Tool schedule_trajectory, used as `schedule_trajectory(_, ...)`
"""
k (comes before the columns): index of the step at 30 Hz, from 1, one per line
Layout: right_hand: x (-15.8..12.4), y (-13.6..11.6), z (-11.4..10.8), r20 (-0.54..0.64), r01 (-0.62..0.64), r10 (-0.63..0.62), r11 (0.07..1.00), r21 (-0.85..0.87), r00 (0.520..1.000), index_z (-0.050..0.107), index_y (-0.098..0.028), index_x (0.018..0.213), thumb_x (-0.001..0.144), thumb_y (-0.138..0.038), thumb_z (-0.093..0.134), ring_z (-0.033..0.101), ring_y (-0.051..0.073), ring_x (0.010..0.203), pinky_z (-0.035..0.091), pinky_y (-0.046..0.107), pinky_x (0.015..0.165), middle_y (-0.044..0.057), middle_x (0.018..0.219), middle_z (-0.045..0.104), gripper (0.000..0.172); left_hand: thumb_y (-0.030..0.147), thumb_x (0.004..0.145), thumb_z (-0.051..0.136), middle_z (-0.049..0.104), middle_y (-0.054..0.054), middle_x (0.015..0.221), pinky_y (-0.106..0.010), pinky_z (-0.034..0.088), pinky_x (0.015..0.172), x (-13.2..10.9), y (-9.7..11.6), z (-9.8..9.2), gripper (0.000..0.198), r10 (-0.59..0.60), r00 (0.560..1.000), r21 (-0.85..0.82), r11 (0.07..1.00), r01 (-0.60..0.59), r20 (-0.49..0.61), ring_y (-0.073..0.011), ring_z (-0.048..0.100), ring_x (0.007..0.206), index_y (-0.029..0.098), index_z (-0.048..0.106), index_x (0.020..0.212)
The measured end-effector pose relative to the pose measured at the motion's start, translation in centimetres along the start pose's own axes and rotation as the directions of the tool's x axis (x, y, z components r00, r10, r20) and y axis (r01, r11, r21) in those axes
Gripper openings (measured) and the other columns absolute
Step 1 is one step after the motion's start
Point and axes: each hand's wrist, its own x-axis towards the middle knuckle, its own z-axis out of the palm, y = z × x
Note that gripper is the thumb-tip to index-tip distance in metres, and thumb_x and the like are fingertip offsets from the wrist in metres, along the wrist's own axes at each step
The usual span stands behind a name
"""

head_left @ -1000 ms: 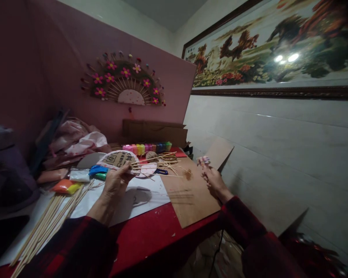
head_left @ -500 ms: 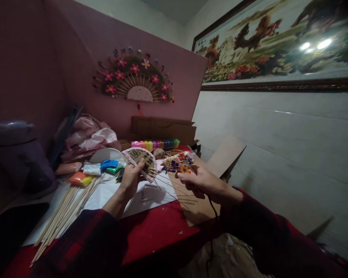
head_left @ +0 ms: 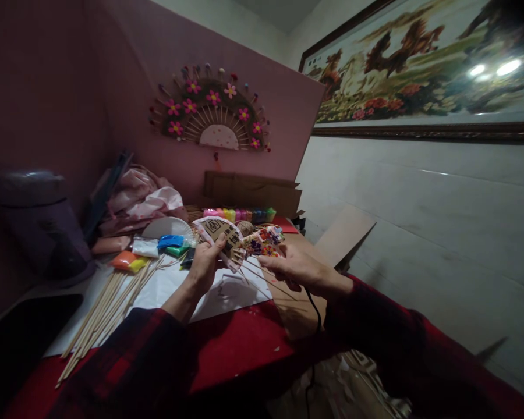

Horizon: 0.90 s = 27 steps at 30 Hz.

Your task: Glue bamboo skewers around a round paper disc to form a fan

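In the head view, the left hand's fingers pinch a cloth-edged cardboard semicircle above the bench, thumb on top, the fingertips beneath hidden. The right hand's fingers wrap a flower-patterned glue gun, covering its grip; whether it touches the semicircle is unclear. Its black cord is cut off below.

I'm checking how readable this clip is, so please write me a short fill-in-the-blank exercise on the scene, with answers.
The left hand grips a printed piece made of ____.
A ____ cord hangs below the right hand, which holds a patterned object.
The fan on the board carries ____ flowers.
The framed picture shows running ____.
Missing words: cardboard; black; pink; horses.
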Motion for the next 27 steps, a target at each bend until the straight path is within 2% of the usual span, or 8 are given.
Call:
schedule_trajectory(7, 0.23, 0.12, 0.11, -0.019, -0.029, 0.028, 0.999, -0.042, 0.999, 0.049, -0.019, 0.084, 0.081, -0.056, 0.054, 0.038, 0.004, 0.037, 0.028, 0.016, 0.029, -0.006, 0.059, 0.045, 0.038, 0.042, 0.068, 0.071, 0.068, -0.005, 0.07, -0.03, 0.053, 0.046, -0.03, -0.09, 0.0, 0.04, 0.001, 1.0, -0.016, 1.0, -0.001, 0.01, -0.017, 0.062, 0.054, 0.011, 0.064, 0.091)
schedule_trajectory(12, 0.18, 0.15, 0.13, -0.008, -0.02, 0.02, 0.998, -0.058, 1.0, 0.051, -0.018, 0.08, 0.082, -0.056, 0.053, 0.038, 0.004, 0.038, 0.028, 0.017, 0.03, -0.005, 0.059, 0.046, 0.039, 0.041, 0.068, 0.072, 0.067, -0.004, 0.068, -0.029, 0.053, 0.046, 0.03, -0.21, -0.01, 0.037, 0.001, 1.0, -0.026, 1.0, -0.002, -0.003, -0.015, 0.06, 0.051, 0.011, 0.063, 0.088)
schedule_trajectory(18, 0.12, -0.29, 0.22, -0.012, -0.031, 0.03, 0.998, -0.052, 0.999, 0.053, -0.017, 0.085, 0.08, -0.056, 0.055, 0.037, 0.004, 0.038, 0.027, 0.017, 0.031, -0.004, 0.06, 0.046, 0.039, 0.041, 0.069, 0.071, 0.068, -0.006, 0.072, -0.029, 0.052, 0.046, -0.01, -0.13, 0.06, 0.039, -0.004, 1.0, -0.024, 1.0, 0.004, 0.012, -0.0173, 0.063, 0.055, 0.012, 0.063, 0.094)
schedule_trajectory(23, 0.13, -0.21, 0.23, -0.041, -0.05, 0.049, 0.999, -0.022, 0.998, 0.052, -0.017, 0.08, 0.08, -0.054, 0.057, 0.037, 0.004, 0.039, 0.025, 0.016, 0.032, -0.004, 0.057, 0.047, 0.038, 0.042, 0.069, 0.071, 0.068, -0.008, 0.073, -0.03, 0.053, 0.046, 0.03, -0.18, 0.01, 0.039, 0.003, 1.0, -0.013, 1.0, -0.003, 0.008, -0.0178, 0.063, 0.056, 0.01, 0.063, 0.09)
schedule_trajectory(27, 0.24, 0.16, 0.26, -0.044, -0.025, 0.024, 1.0, -0.004, 0.999, 0.049, -0.017, 0.076, 0.081, -0.052, 0.056, 0.036, 0.004, 0.038, 0.028, 0.016, 0.032, -0.004, 0.057, 0.047, 0.036, 0.041, 0.069, 0.071, 0.069, -0.007, 0.073, -0.03, 0.053, 0.046, 0.04, -0.2, 0.0, 0.039, 0.006, 1.0, -0.028, 1.0, -0.005, 0.011, -0.0172, 0.063, 0.056, 0.012, 0.063, 0.094)
